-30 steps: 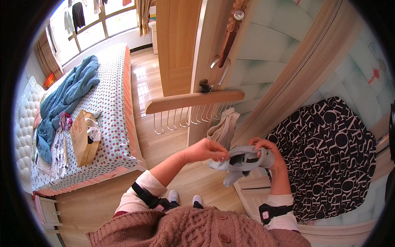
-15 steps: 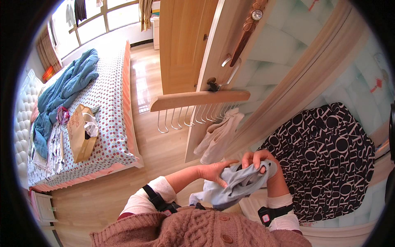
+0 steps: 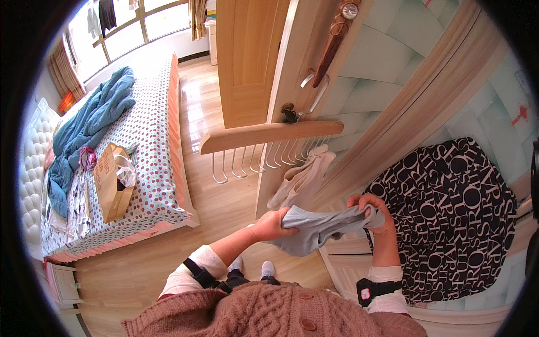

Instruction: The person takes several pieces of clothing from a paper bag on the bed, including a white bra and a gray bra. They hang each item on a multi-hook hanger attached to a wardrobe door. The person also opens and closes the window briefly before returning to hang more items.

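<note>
Head view, looking down past a brown knitted sweater (image 3: pixel 269 312): both hands hold one pale grey-blue piece of cloth (image 3: pixel 314 227) at waist height, in front of a wooden door (image 3: pixel 297 62). The left hand (image 3: pixel 272 224) is closed around one end of the cloth, fingers curled under it, and the right hand (image 3: pixel 370 213) is closed over the other end, so the fabric is stretched between them with a loose fold sagging below, a hold that keeps the cloth spread and off the floor (image 3: pixel 208 208). Just above the hands a wooden rack (image 3: pixel 269 135) with a row of wire hooks juts out from the door, and a cream garment (image 3: pixel 300 180) hangs from its hooks, near the cloth but apart from it. To the right a black-and-white patterned garment (image 3: pixel 455 213) hangs against the pale green wall. Well apart on the left, a bed (image 3: pixel 151 146) carries a blue blanket (image 3: pixel 90 123) and a brown paper bag (image 3: pixel 109 180).
</note>
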### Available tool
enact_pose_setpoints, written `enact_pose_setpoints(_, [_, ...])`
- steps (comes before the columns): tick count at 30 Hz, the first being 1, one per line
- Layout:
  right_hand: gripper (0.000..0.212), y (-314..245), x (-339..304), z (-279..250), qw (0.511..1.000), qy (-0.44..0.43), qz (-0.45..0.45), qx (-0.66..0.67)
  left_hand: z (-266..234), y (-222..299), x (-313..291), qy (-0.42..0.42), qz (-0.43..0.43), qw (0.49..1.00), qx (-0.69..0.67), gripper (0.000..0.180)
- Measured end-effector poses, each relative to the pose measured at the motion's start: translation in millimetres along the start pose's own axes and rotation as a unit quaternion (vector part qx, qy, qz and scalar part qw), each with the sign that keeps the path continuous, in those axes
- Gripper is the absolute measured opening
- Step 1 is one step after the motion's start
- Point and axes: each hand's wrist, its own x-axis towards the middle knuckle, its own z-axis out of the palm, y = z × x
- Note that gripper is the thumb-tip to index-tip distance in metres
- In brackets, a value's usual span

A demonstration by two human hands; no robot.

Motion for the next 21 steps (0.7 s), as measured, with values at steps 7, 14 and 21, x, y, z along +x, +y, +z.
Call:
enact_pose_setpoints(7, [0.019, 5, 1, -5, 0.998, 0.067, 0.004, -0.012, 10, 0, -2, 0.047, -0.043, 0.996, 0.064, 0.046])
enact_pose_setpoints(14, [0.007, -3, 28, 6, 0.976, 0.186, 0.009, -0.108, 15, -8, 3, 0.150, -0.085, 0.983, 0.055, 0.049])
enact_pose_setpoints(21, [0.021, -7, 56, 18, 0.990, 0.094, 0.012, -0.102, 3, -15, 10, 0.131, -0.054, 0.989, -0.043, 0.057])
